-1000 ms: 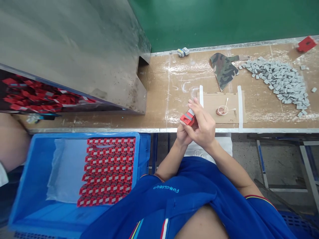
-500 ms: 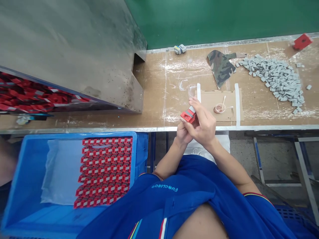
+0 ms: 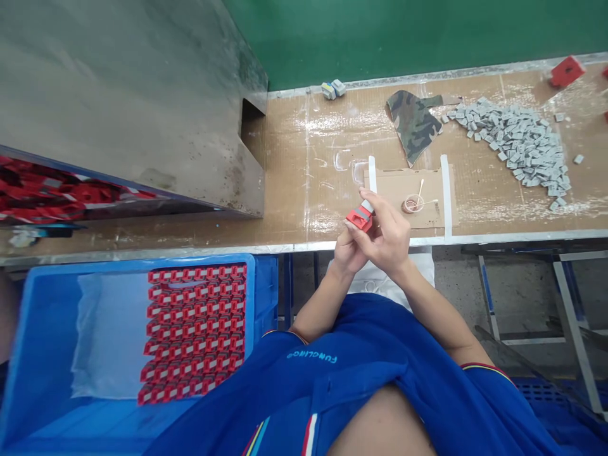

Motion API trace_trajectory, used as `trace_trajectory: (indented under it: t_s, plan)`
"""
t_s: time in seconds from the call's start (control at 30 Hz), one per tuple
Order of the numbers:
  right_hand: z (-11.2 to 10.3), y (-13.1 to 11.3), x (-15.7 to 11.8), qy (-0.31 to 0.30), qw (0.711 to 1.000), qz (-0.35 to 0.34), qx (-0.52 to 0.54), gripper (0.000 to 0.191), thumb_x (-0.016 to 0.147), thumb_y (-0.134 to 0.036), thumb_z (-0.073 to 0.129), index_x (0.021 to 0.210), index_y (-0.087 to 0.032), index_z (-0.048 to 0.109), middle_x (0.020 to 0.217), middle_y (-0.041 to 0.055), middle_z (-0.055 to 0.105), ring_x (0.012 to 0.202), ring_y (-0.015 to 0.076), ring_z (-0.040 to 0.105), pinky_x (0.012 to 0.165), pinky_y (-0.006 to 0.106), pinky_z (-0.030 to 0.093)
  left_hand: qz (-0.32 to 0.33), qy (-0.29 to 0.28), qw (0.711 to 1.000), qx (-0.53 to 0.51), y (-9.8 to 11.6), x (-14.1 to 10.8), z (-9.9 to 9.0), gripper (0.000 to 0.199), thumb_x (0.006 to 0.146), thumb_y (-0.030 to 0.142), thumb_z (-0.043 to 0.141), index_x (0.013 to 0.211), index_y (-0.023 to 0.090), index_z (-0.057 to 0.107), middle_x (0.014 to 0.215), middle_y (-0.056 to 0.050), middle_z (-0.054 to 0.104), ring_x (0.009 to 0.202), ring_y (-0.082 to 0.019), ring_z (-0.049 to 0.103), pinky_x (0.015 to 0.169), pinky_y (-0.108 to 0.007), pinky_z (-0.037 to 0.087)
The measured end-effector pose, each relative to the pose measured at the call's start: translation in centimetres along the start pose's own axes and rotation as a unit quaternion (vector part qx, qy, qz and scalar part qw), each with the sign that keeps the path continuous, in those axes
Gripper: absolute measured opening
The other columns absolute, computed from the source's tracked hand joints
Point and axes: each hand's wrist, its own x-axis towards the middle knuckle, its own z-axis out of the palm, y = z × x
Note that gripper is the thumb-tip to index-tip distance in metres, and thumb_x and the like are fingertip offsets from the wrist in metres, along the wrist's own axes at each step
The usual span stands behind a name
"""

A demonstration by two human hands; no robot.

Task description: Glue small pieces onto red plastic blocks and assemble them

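Note:
A small red plastic part (image 3: 360,219) with a grey piece (image 3: 367,206) at its upper end sits between my hands, just off the bench's front edge. My left hand (image 3: 350,251) cups it from below. My right hand (image 3: 387,234) closes over it, thumb and fingers pinching the part near the grey piece. To the right of my fingers lies a cardboard sheet (image 3: 394,190) bearing a small round dish (image 3: 413,204) with a cotton swab. A heap of grey pieces (image 3: 513,142) spreads farther right.
A blue crate (image 3: 142,261) holding rows of red-and-white parts stands below the bench at left. A metal cabinet (image 3: 118,107) overhangs the bench's left end, with red parts (image 3: 57,193) beneath. Camouflage cloth (image 3: 413,123) and a red block (image 3: 567,71) lie on the bench (image 3: 308,190).
The bench and crate have shifted left and up in view as my head turned. My hands stay nearly in place, still holding the red part.

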Motion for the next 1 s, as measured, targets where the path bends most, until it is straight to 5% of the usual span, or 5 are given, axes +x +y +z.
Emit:
trace_trajectory:
  t_s: [0.33, 0.63, 0.83, 1.0]
  plan:
    - [-0.2, -0.3, 0.3, 0.002, 0.999, -0.035, 0.016, 0.046, 0.099, -0.04, 0.067, 0.137, -0.016, 0.06, 0.13, 0.0152, 0.076, 0.123, 0.0269, 0.073, 0.103, 0.041, 0.064, -0.009, -0.008, 1.0, 0.005, -0.1, 0.0, -0.4, 0.05, 0.112, 0.029, 0.026, 0.13, 0.017, 0.071, 0.094, -0.009, 0.077, 0.132, -0.025, 0.066, 0.12, -0.044, 0.049]
    - [0.1, -0.2, 0.6, -0.048, 0.998, -0.03, -0.015, 0.045, 0.101, -0.046, 0.061, 0.135, -0.016, 0.061, 0.132, 0.0151, 0.075, 0.125, 0.027, 0.072, 0.105, 0.042, 0.064, 0.024, -0.009, 0.999, 0.034, 0.1, 0.4, -1.4, 0.037, 0.108, 0.039, 0.043, 0.113, 0.021, 0.075, 0.106, -0.008, 0.076, 0.139, -0.025, 0.06, 0.118, -0.039, 0.05]
    - [0.4, 0.2, 0.4, -0.054, 0.998, -0.024, -0.002, 0.047, 0.1, -0.047, 0.063, 0.135, -0.016, 0.061, 0.133, 0.0156, 0.074, 0.126, 0.0282, 0.072, 0.106, 0.043, 0.063, 0.011, 0.003, 1.0, 0.023, 0.2, 0.1, -0.9, 0.051, 0.111, 0.031, 0.027, 0.102, 0.018, 0.075, 0.098, -0.008, 0.076, 0.132, -0.021, 0.064, 0.117, -0.037, 0.051]
    - [0.6, 0.4, 0.4, -0.055, 0.998, -0.025, 0.016, 0.046, 0.101, -0.048, 0.061, 0.135, -0.016, 0.062, 0.134, 0.0154, 0.074, 0.124, 0.0266, 0.072, 0.106, 0.042, 0.062, 0.035, 0.013, 0.999, 0.012, 0.3, 0.0, -1.1, 0.045, 0.111, 0.027, 0.031, 0.113, 0.019, 0.075, 0.1, -0.007, 0.077, 0.136, -0.018, 0.062, 0.121, -0.033, 0.046]
